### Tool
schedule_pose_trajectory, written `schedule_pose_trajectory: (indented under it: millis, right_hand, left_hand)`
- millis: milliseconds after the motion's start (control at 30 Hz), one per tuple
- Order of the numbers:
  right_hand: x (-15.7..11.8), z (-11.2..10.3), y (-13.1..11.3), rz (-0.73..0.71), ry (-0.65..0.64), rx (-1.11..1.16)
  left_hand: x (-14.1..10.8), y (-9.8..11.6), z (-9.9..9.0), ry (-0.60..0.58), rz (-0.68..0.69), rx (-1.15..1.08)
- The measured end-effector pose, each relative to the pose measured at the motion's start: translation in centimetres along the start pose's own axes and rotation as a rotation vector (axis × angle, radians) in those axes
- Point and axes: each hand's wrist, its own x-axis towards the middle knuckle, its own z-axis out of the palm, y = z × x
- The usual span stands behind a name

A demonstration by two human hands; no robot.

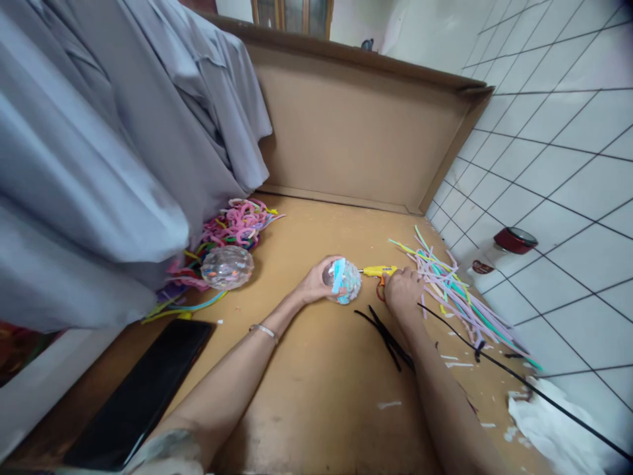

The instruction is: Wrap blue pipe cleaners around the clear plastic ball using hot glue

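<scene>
My left hand (316,282) is wrapped round a clear ball (347,282) partly covered with light blue and pale fuzzy strips. From the right, my right hand (404,290) grips a yellow glue gun (380,270) with an orange trigger. Its nozzle points left at the ball's right side, touching or very close to it; I cannot tell which. Black pipe cleaners (383,335) lie on the table just below, by my right wrist. A second clear faceted ball (228,268) rests further left, apart from both hands.
Pink and multicoloured pipe cleaners (242,222) are heaped at left beside a grey cloth (198,119). Pastel ones (448,280) spread at right near a red-lidded jar (514,241). A black phone or tablet (143,389), a black cord (539,389) and white tissue (554,415) lie nearer. Cardboard (356,125) stands behind.
</scene>
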Motion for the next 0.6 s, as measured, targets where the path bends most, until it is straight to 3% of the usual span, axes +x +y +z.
schedule_pose_trajectory:
  millis: [100, 200, 367, 467, 600]
  right_hand:
    - [-0.1, -1.9, -0.7, -0.116, 0.150, 0.088]
    - [-0.7, -3.9, -1.7, -0.308, 0.307, 0.361]
    - [-2.5, -5.3, -3.8, -0.627, 0.371, 0.560]
    - [-3.1, -5.1, -4.5, -0.654, 0.381, 0.714]
    - [-3.0, -4.6, -4.3, -0.534, 0.295, 1.018]
  left_hand:
    - [0.0, 0.3, 0.1, -0.017, 0.031, 0.026]
    - [0.1, 0.5, 0.2, -0.018, 0.068, 0.080]
    - [0.2, 0.9, 0.5, -0.035, 0.158, 0.207]
    - [0.1, 1.2, 0.6, -0.048, 0.183, 0.259]
    - [0.1, 1.3, 0.7, -0.042, 0.174, 0.260]
